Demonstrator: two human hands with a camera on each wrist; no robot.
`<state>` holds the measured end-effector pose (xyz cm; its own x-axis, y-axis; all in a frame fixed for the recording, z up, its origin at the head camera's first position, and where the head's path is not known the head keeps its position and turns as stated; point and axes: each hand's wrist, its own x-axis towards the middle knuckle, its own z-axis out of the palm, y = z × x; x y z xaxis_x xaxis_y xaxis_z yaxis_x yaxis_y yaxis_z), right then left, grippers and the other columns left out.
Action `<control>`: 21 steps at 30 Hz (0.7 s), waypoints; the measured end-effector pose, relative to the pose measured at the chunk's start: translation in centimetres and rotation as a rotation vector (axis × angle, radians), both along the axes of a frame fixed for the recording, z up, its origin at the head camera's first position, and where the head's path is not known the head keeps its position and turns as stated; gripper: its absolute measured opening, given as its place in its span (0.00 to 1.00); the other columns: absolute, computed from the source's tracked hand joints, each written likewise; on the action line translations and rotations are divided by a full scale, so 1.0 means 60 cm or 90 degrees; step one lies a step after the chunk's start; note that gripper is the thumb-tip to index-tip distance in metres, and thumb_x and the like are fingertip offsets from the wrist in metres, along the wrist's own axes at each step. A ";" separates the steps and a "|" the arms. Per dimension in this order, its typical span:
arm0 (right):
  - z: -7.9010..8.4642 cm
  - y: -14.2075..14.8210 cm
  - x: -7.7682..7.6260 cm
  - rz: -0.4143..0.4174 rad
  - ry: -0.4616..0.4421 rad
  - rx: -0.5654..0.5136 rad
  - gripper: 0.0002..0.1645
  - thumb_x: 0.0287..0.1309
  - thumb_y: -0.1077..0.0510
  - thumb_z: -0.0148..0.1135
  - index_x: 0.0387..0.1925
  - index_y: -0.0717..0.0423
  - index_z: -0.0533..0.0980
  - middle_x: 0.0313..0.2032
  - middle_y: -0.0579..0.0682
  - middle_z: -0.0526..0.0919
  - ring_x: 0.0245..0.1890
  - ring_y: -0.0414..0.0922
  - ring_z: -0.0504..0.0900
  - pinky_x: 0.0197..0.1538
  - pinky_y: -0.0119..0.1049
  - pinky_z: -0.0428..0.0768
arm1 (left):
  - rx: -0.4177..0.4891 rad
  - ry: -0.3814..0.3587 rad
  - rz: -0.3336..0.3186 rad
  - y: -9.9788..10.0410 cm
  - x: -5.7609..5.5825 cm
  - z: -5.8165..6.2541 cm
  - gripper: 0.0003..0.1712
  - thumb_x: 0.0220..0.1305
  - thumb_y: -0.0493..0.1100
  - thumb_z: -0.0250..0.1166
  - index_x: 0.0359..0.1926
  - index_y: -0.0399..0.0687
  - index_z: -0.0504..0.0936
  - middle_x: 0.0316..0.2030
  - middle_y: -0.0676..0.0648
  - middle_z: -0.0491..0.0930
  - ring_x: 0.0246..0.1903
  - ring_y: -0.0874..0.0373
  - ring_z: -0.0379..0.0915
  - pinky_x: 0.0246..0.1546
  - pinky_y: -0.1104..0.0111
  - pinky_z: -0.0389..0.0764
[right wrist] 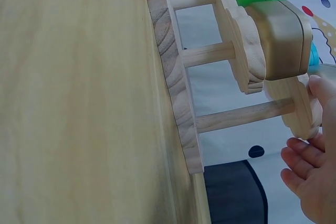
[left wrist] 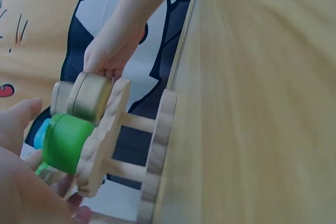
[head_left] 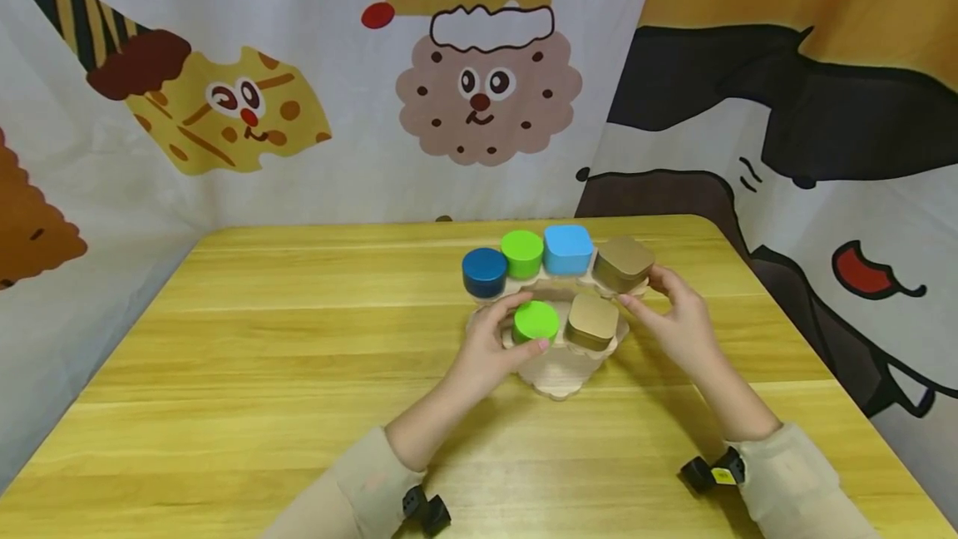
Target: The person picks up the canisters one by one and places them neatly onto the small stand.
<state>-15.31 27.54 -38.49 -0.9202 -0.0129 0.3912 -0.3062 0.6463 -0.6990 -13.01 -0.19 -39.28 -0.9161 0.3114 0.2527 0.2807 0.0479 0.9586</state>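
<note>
A tiered wooden stand point(head_left: 557, 373) with scalloped edges and dowel posts holds the small round and squarish tins. My left hand point(head_left: 494, 339) reaches around the round green tin point(head_left: 535, 320) on the lower tier, thumb at its front and fingers behind. In the left wrist view, the thumb is apart from that green tin point(left wrist: 65, 142); finger contact is partly hidden. My right hand point(head_left: 677, 318) pinches the right end of the upper tier, just below a gold tin point(head_left: 624, 263). In the right wrist view, its thumb and fingertips meet the tier's wooden end point(right wrist: 302, 114).
Beside the green tin sits another gold tin point(head_left: 593, 321). The upper tier also bears a dark blue tin point(head_left: 485, 271), a green tin point(head_left: 521, 253) and a light blue tin point(head_left: 567, 249). The wooden table point(head_left: 262, 356) ends at a printed curtain point(head_left: 299, 190) behind.
</note>
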 end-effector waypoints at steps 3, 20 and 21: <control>0.000 0.000 0.001 0.001 -0.004 0.003 0.34 0.58 0.51 0.67 0.59 0.68 0.69 0.55 0.66 0.74 0.55 0.64 0.71 0.56 0.64 0.63 | -0.016 -0.012 -0.005 -0.007 0.005 0.006 0.40 0.51 0.34 0.73 0.65 0.40 0.68 0.64 0.45 0.66 0.60 0.49 0.64 0.60 0.53 0.64; 0.012 0.020 0.018 0.033 -0.016 0.027 0.33 0.60 0.54 0.66 0.62 0.67 0.68 0.55 0.65 0.74 0.55 0.62 0.70 0.57 0.61 0.64 | -0.116 -0.060 -0.014 -0.073 0.042 0.022 0.37 0.54 0.48 0.73 0.65 0.57 0.70 0.62 0.54 0.68 0.64 0.55 0.58 0.62 0.43 0.55; 0.013 0.024 0.020 0.036 -0.013 0.030 0.33 0.60 0.55 0.66 0.61 0.67 0.68 0.55 0.65 0.74 0.55 0.62 0.70 0.57 0.60 0.64 | -0.121 -0.061 -0.014 -0.079 0.043 0.022 0.37 0.55 0.48 0.73 0.65 0.56 0.70 0.62 0.54 0.68 0.64 0.54 0.58 0.61 0.43 0.56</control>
<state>-14.10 28.98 -37.73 -0.9256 -0.0828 0.3694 -0.3283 0.6612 -0.6746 -10.42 -4.90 -37.96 -0.9258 0.3646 0.0997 0.1914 0.2248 0.9554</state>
